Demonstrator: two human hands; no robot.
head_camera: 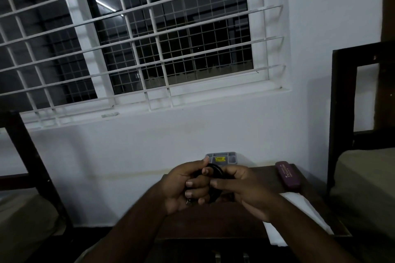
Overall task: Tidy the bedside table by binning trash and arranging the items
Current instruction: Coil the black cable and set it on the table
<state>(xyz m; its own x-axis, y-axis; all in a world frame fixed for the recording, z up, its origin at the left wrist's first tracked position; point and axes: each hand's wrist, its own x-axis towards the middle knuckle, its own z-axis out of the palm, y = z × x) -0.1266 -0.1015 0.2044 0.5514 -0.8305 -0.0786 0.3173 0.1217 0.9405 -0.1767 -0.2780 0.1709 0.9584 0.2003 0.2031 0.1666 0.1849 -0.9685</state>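
Note:
Both hands meet above the dark wooden bedside table (265, 175). A coiled black cable (215, 170) sits between them. My left hand (183, 186) wraps its fingers around the coil, and a small metal plug tip pokes out below the fingers. My right hand (241, 188) pinches the coil from the right side. Most of the cable is hidden inside the two hands.
A grey plastic tray (229, 157) with a yellow label stands against the wall at the table's back. A maroon case (287, 174) lies at the back right, a white sheet (299, 211) along the right edge. Bed frames flank the table; a barred window is above.

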